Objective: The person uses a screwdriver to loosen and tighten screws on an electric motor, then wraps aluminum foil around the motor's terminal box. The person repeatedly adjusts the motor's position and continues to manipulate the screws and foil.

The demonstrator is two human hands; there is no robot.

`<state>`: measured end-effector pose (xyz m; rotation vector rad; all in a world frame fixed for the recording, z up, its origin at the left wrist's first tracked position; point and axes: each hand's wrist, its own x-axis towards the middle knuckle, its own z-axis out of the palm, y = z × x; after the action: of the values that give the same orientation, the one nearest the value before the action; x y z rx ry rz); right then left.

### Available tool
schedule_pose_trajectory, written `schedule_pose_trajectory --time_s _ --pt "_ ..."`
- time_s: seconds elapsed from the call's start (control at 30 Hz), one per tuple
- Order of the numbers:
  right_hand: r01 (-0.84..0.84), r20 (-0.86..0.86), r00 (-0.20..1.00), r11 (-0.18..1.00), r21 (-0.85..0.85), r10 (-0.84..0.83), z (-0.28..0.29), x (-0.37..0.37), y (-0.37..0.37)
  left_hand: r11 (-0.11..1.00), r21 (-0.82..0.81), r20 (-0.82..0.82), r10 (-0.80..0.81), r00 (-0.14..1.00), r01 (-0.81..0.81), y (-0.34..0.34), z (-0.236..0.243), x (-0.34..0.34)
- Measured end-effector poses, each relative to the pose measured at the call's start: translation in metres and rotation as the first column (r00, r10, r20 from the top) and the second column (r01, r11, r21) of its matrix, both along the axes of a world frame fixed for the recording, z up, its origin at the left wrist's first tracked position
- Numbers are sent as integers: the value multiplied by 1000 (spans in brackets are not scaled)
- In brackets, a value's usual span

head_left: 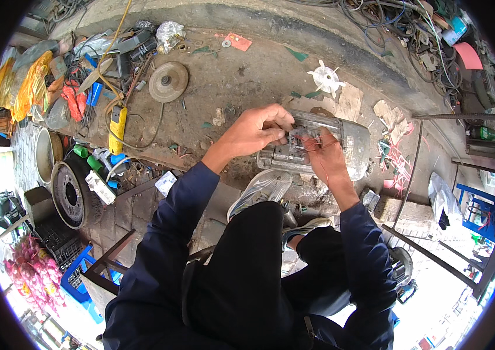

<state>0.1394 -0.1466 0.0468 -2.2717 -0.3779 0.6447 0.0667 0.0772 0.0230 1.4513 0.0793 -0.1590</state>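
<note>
A grey electric motor [354,146] lies on its side on the dirty ground in front of my feet. Its small terminal box [297,141] faces up, uncovered, and thin red wires [317,140] come out of it. My left hand [250,133] reaches in from the left, thumb and fingers drawn together at the box's edge; whatever they pinch is hidden. Over the right side of the box, my right hand [328,158] has its fingertips closed on a red wire. One thin strand hangs down past that palm.
A white plastic fan [326,79] lies beyond the motor. Cut red wires [398,163] are heaped to its right. At left are a round metal disc [167,81], a yellow control pendant [117,129] on a cable and a wheel rim [69,192]. A steel bar frame [428,256] stands at right.
</note>
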Motion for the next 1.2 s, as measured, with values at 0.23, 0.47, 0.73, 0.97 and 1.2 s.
schedule_pose_trajectory --time_s 0.23,0.47,0.73,0.97,1.2 --pt "14 103 994 998 63 -20 1 -2 -4 966 199 90 152 984 -167 -19 6 -23" --pt "-50 223 974 993 110 25 3 -1 -3 975 143 -71 182 981 -171 -31 8 -16" --pt "232 -488 868 945 233 -92 17 3 -4 992 18 -122 129 984 -128 -24 11 -17" --pt "210 -458 884 955 212 -93 16 4 -1 995 6 -89 102 991 -102 -20 10 -15" --pt "-110 199 974 994 6 106 21 1 3 983 41 -186 184 965 -179 -29 16 -15"
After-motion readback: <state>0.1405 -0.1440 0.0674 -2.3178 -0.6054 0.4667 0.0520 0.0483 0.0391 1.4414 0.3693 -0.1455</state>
